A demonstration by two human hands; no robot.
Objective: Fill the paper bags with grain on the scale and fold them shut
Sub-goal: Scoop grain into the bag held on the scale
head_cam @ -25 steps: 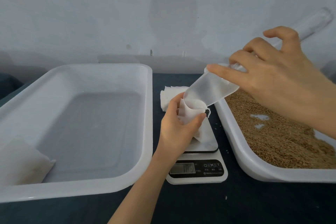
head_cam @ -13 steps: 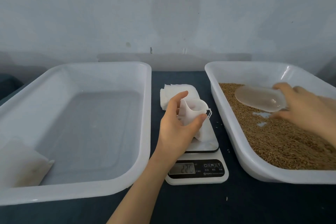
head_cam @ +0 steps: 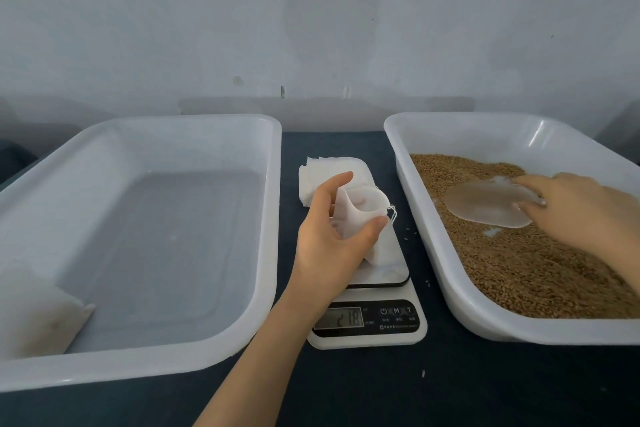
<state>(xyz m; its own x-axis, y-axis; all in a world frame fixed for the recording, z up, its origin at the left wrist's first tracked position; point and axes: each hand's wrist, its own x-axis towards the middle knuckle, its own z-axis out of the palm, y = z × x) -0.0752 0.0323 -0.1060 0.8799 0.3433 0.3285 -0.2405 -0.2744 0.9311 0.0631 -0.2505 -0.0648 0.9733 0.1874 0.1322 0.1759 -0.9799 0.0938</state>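
The fingers (head_cam: 375, 222) of our left hand (head_cam: 325, 253) curled round one paper bag (head_cam: 360, 208), holding its mouth open on the single scale (head_cam: 367, 322) beneath them. The fingers (head_cam: 526, 181) of our right hand (head_cam: 581, 215) pinched the one scoop (head_cam: 485, 204), resting on the grain (head_cam: 519, 270). We judged this bag part-filled and not yet folded. Far left of the fingers one finished bag (head_cam: 31, 315) lay in the left tray (head_cam: 173, 357), one of two; a stack of empties (head_cam: 322, 173) sat just beyond.

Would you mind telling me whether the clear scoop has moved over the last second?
Yes. The scoop went from above the paper bag on the scale rightward and down into the grain tray, held by the right hand.
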